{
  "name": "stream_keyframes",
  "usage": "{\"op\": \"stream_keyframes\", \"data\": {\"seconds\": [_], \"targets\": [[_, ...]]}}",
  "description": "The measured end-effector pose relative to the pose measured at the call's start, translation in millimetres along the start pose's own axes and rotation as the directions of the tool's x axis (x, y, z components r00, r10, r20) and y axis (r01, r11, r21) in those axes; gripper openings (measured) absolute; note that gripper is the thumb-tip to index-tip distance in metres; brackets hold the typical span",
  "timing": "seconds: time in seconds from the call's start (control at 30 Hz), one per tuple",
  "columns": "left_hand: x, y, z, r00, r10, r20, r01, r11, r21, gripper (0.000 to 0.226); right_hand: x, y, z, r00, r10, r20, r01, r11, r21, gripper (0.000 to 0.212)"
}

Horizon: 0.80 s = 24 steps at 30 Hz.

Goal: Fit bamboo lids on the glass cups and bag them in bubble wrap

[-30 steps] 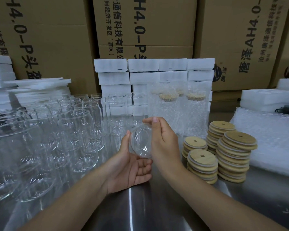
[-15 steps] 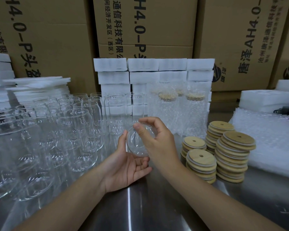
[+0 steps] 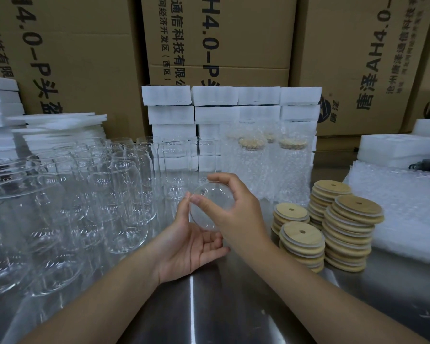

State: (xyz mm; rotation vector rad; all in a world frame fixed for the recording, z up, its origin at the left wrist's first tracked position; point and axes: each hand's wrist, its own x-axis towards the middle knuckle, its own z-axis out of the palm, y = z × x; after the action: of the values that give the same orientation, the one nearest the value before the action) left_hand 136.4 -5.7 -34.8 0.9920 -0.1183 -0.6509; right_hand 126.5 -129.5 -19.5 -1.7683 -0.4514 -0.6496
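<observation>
A clear glass cup [image 3: 212, 206] is held on its side above the steel table, its round base turned toward me. My right hand [image 3: 236, 214] grips it, thumb across the base and fingers curled over its top. Under it my left hand [image 3: 186, 247] lies palm up with relaxed fingers, thumb touching the cup's left edge. Several stacks of bamboo lids [image 3: 353, 234] stand to the right. A pile of bubble wrap bags [image 3: 405, 207] lies further right. Bagged, lidded cups [image 3: 266, 165] stand behind my hands.
Many bare glass cups [image 3: 114, 192] crowd the table's left half. White foam blocks [image 3: 216, 108] are stacked at the back and the far left, with cardboard boxes [image 3: 216, 38] behind them. Bare steel table [image 3: 209, 306] shows between my forearms.
My right hand has turned the cup so that its base faces me more squarely, and its thumb has slid across the base. Both hands have shifted slightly left.
</observation>
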Motion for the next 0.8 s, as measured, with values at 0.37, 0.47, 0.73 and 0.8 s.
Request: {"op": "stream_keyframes", "data": {"seconds": [0.37,0.47,0.73,0.8], "targets": [[3,-1,3,0.997,0.073,0.013,-0.074,0.996,0.055,0.08,-2,3,2,0.985,-0.172,-0.029,0.168,0.981,-0.097,0.021],[3,-1,0,0.992,0.124,0.038,-0.124,0.992,0.017,0.071,-4,1,2,0.971,-0.234,-0.048,0.227,0.967,-0.117,0.02],[4,-2,-1,0.956,0.28,0.088,-0.269,0.956,-0.115,0.037,-10,-11,7,0.984,-0.072,-0.164,0.077,0.997,0.025,0.064],[5,-2,-1,0.949,0.297,0.103,-0.286,0.952,-0.108,0.044,-9,-10,8,0.986,0.009,-0.169,0.005,0.997,0.081,0.073]]}}
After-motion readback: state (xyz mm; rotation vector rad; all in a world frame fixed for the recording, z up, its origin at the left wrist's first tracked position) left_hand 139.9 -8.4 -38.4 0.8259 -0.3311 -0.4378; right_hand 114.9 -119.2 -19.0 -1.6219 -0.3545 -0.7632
